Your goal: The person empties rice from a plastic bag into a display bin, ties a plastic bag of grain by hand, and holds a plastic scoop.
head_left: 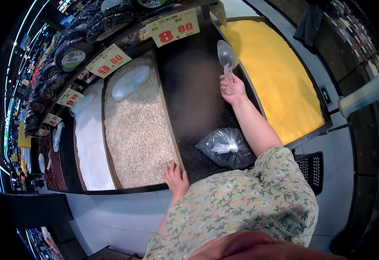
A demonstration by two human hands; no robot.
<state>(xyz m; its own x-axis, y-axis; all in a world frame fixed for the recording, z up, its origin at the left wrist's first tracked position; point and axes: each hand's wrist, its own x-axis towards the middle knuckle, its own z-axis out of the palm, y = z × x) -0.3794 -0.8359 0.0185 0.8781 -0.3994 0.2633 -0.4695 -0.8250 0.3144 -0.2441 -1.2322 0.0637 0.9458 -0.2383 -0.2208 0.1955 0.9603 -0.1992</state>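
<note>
My right hand (233, 90) is closed around the handle of a clear plastic scoop (227, 55), its bowl pointing away from me. The scoop is over the dark bin (189, 86), close to the divider beside the yellow grain (280, 82). At the near edge of the display, my left hand (176, 179) lies with fingers stretched out, by the divider at the corner of the pale grain (139, 138). A clear plastic bag (229, 148) with something white in it rests in the dark bin, near my right forearm.
A light-coloured scoop or bag (131, 82) lies on the pale grain. White powder or grain (92, 143) fills another bin to the left. Price signs (174, 29) line the back below wrapped round packages (70, 55). A bag roll (362, 96) stands at right; a person (309, 26) is beyond.
</note>
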